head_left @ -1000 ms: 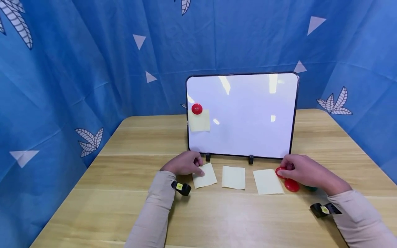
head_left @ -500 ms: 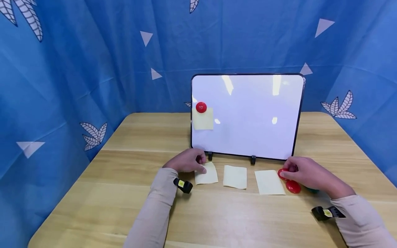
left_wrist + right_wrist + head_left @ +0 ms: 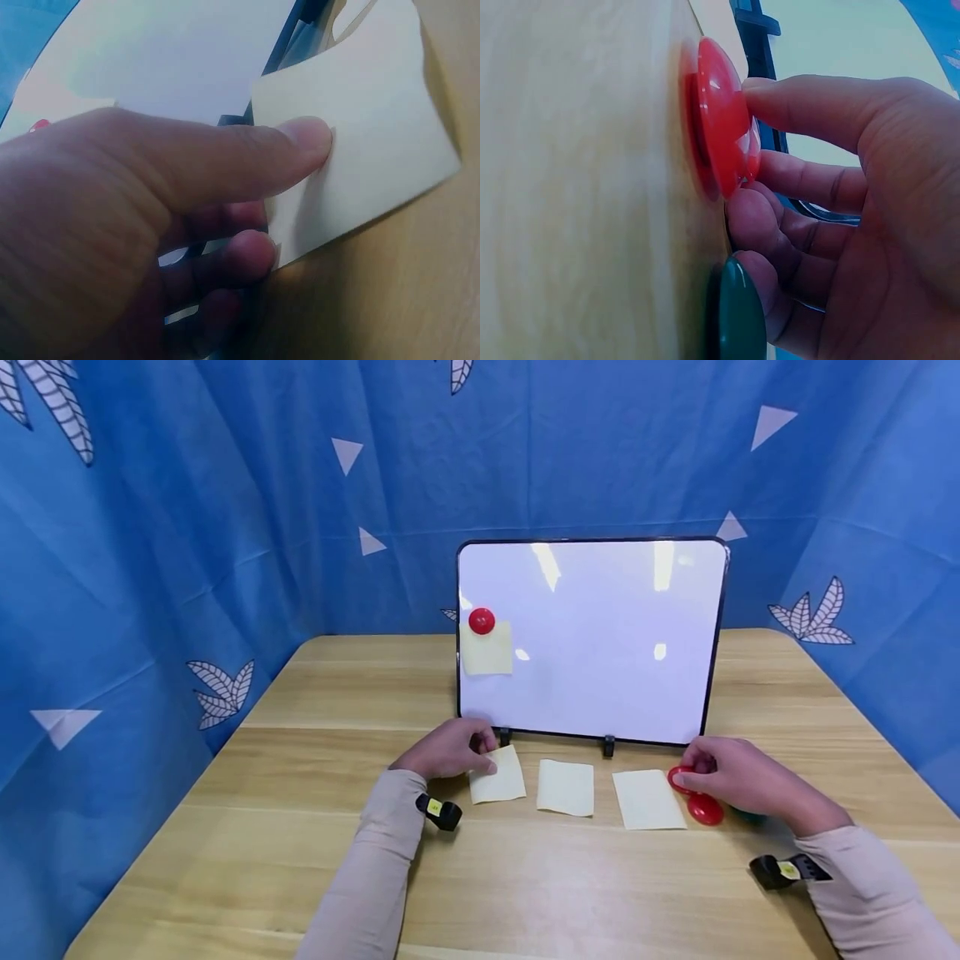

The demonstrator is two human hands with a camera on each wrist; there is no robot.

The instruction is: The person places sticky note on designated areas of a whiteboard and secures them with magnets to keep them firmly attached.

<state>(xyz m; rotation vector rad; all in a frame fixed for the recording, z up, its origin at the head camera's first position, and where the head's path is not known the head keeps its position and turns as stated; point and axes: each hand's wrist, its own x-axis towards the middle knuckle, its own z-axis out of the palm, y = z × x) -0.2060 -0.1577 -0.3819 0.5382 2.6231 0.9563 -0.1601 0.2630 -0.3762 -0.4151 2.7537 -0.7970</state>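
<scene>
My left hand (image 3: 448, 752) pinches the near-left edge of a pale yellow sticky note (image 3: 504, 777), thumb on top and fingers beneath. In the left wrist view, that note (image 3: 375, 127) bends upward at its far side. My right hand (image 3: 738, 778) holds a round red magnet (image 3: 678, 779) between thumb and forefinger. A second red magnet (image 3: 706, 810) lies just below that hand, and a green magnet (image 3: 741, 315) sits under its curled fingers, mostly hidden in the head view. Two more sticky notes, a middle one (image 3: 566, 787) and a right one (image 3: 649, 800), lie flat between my hands.
A whiteboard (image 3: 592, 652) in a black frame stands upright behind the notes on small black feet (image 3: 608, 746). One sticky note (image 3: 487, 652) hangs at its left under a red magnet (image 3: 482, 621). Blue patterned curtain (image 3: 420, 468) surrounds the wooden table (image 3: 337, 693).
The note in my left hand has come up slightly, its near edge now higher than the middle note's. My right hand keeps its place at the red magnet. The head view shifted a little.
</scene>
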